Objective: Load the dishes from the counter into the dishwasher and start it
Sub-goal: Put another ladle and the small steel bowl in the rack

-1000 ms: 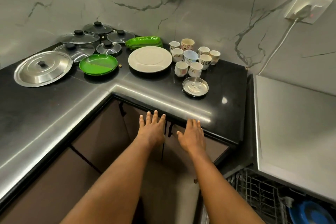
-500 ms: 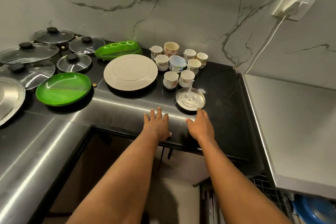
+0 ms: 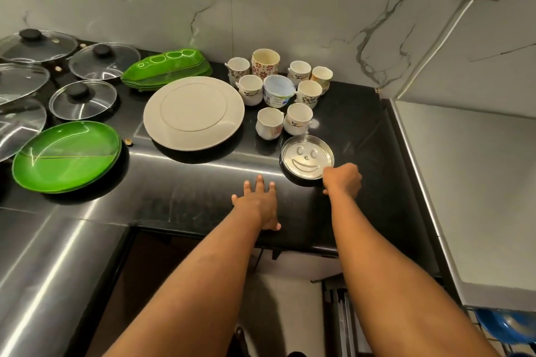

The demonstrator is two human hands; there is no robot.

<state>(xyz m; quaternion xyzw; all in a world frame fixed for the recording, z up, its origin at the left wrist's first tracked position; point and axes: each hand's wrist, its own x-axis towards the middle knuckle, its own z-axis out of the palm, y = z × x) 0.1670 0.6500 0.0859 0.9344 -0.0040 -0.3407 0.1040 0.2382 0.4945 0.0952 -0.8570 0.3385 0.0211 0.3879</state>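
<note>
Far to the left of the left grip (image 3: 256,206), the green plates (image 3: 66,156) are lying stacked on the desk (image 3: 179,200), with the glass lids (image 3: 82,98) sitting beyond them. Up and left of that grip the white plate (image 3: 193,114) is lying flat, and the cups (image 3: 278,93) are standing in a cluster beyond both grips. The left grip is lying released, fingers straight and spread, pressing flat on the desk near its front edge, likely bracing. Just to its right, the steel smiley plate (image 3: 307,158) is resting on the desk. The right grip (image 3: 342,180) is curling over that plate's near right rim and grasping it, though the knuckles are hiding the fingertips. Low and right of the right grip, the dishwasher rack (image 3: 522,348) is showing, with a blue dish (image 3: 507,323) in it.

The person seems to be picking up a first dish, so nearly all the loading is still waiting. The next move is calling for tipping the thin rim off the slick desk and keeping clear of the two nearest cups. After that, the plate is going down and right to the rack.
</note>
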